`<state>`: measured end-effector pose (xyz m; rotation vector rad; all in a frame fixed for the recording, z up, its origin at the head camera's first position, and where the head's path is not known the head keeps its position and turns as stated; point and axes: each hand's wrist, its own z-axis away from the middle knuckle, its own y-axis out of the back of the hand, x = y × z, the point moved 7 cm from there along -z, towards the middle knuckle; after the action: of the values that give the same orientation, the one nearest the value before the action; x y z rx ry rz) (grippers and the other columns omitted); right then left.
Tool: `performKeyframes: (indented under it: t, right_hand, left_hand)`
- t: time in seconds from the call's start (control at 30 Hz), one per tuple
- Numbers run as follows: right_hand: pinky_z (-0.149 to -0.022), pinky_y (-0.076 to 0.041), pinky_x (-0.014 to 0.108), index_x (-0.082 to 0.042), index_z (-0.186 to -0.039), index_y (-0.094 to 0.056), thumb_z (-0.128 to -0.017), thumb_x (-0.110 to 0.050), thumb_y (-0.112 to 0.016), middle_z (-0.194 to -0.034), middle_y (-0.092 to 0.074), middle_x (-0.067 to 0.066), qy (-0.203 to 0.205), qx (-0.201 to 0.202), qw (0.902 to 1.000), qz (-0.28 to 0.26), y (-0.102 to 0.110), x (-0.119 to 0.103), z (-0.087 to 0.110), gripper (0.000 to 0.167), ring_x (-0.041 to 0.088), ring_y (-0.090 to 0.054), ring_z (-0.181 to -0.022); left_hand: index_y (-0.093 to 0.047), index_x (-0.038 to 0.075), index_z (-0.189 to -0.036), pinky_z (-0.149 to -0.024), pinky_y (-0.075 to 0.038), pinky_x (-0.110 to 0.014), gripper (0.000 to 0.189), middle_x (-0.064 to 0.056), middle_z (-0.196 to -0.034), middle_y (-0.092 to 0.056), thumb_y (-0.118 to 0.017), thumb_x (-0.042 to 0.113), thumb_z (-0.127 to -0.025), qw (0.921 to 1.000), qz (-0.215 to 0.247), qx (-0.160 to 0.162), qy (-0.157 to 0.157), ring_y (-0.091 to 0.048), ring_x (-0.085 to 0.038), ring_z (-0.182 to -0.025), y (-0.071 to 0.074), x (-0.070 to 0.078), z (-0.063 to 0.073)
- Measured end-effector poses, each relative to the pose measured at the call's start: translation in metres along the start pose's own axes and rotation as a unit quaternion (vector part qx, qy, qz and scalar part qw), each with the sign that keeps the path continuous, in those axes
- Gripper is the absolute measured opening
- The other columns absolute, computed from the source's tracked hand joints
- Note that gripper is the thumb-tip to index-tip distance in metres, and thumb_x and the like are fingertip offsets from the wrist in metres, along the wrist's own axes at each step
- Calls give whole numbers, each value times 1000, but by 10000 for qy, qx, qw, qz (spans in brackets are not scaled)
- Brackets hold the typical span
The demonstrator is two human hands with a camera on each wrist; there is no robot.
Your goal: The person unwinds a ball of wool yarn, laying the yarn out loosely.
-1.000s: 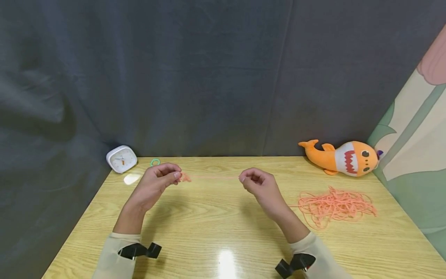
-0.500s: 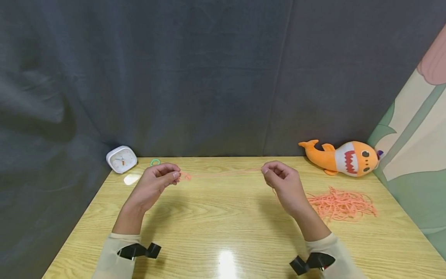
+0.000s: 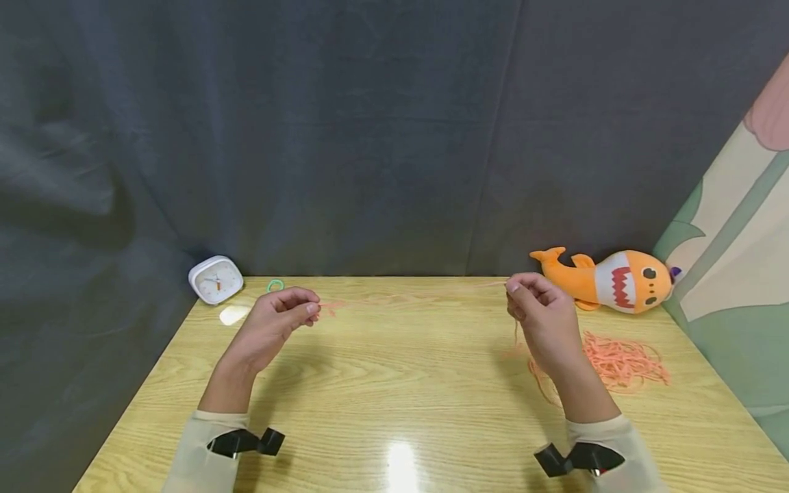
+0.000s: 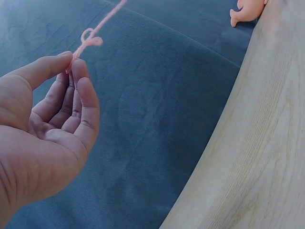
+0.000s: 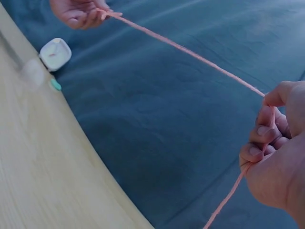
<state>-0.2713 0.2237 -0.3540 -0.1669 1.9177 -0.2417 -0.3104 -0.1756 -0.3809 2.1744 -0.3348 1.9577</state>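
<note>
A strand of coral-pink yarn (image 5: 190, 51) stretches taut between both hands above the table. My left hand (image 3: 277, 322) pinches one end between thumb and fingertips. Just beyond that pinch, small loops of a knot or bow (image 4: 89, 40) stand out on the yarn in the left wrist view. My right hand (image 3: 545, 318) pinches the strand farther along, its other fingers curled around the yarn. From under this hand the yarn trails down toward a loose, tangled yarn pile (image 3: 622, 363) on the table, partly hidden behind the right wrist.
An orange shark plush (image 3: 616, 281) lies at the back right of the wooden table (image 3: 394, 390). A white clock (image 3: 216, 281) stands at the back left, near a green ring (image 3: 274, 285) and a white oval object (image 3: 234, 315). A dark curtain (image 3: 357, 137) hangs behind the table.
My right hand has moved right and a little away from me, drawing the yarn longer between the hands. The left hand has stayed in place.
</note>
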Motion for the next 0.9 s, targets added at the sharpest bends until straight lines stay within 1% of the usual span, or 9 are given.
performKeyframes:
  t: [0.1, 0.33, 0.53, 0.57, 0.7, 0.77, 0.8, 0.83, 0.9]
  right_hand:
    - [-67, -28, 35, -10, -93, -69, -103, -7, -61, -72, -52, -3, 80, 120, 9997, -183, 8, -6, -1, 13, 13, -41, -66]
    - [-64, -40, 25, -8, -93, -71, -102, -6, -62, -74, -59, -2, 92, 269, 9986, -452, 19, -11, -2, 13, 12, -45, -67]
    - [-65, -45, 23, -7, -93, -71, -102, -5, -62, -76, -62, -2, 135, 326, 9980, -528, 22, -14, -3, 13, 11, -48, -67]
    - [-65, -45, 23, -7, -93, -71, -102, -5, -62, -76, -62, -2, 145, 340, 9979, -541, 23, -15, -4, 13, 11, -48, -67]
    - [-63, -33, 29, -6, -93, -70, -103, -5, -61, -75, -59, -1, 243, 406, 9970, -612, 27, -17, -5, 13, 12, -45, -66]
    - [-63, -30, 31, -6, -93, -70, -103, -5, -61, -74, -58, -1, 268, 441, 9966, -646, 29, -18, -5, 13, 13, -44, -65]
    - [-63, -29, 31, -6, -92, -70, -103, -4, -61, -74, -58, 0, 278, 467, 9962, -673, 31, -19, -5, 14, 13, -43, -65]
    - [-63, -31, 30, -6, -92, -70, -103, -4, -61, -75, -58, -1, 270, 497, 9960, -692, 33, -19, -5, 14, 13, -44, -65]
    - [-62, -36, 27, -5, -92, -70, -102, -4, -61, -75, -59, -1, 257, 572, 9951, -764, 36, -21, -6, 13, 12, -45, -65]
  left_hand:
    - [-70, 10, -105, -82, -56, -22, 8, 7, -93, -68, -64, 6, -101, 10000, -8, -15, -7, -65, -7, -85, -1, 1, 0]
    - [-68, 4, -107, -81, -56, -22, 8, 7, -95, -69, -63, 4, -101, 10000, 36, -52, -29, -65, -7, -85, -1, 1, 0]
    - [-71, 13, -103, -82, -56, -21, 12, 7, -94, -70, -63, 5, -102, 9999, 6, -110, -69, -65, -7, -85, -1, 1, 0]
    - [-72, 14, -102, -82, -56, -21, 13, 7, -94, -70, -63, 5, -102, 9999, -1, -117, -69, -65, -7, -85, -1, 1, 0]
    - [-72, 12, -102, -82, -57, -21, 12, 7, -94, -71, -63, 4, -101, 9998, 53, -151, -85, -66, -7, -85, -2, 0, 1]
    - [-72, 12, -102, -82, -57, -21, 13, 8, -94, -72, -63, 4, -101, 9998, 80, -158, -85, -66, -6, -86, -2, 0, 1]
    - [-73, 12, -102, -82, -57, -21, 13, 8, -94, -72, -63, 4, -101, 9998, 93, -162, -81, -66, -6, -86, -3, 0, 1]
    - [-73, 14, -102, -82, -57, -21, 15, 8, -95, -72, -62, 3, -101, 9998, 98, -165, -74, -66, -6, -86, -3, 0, 1]
    - [-73, 13, -102, -82, -57, -21, 14, 7, -94, -72, -62, 3, -101, 9998, 98, -148, -49, -66, -6, -86, -3, 0, 1]
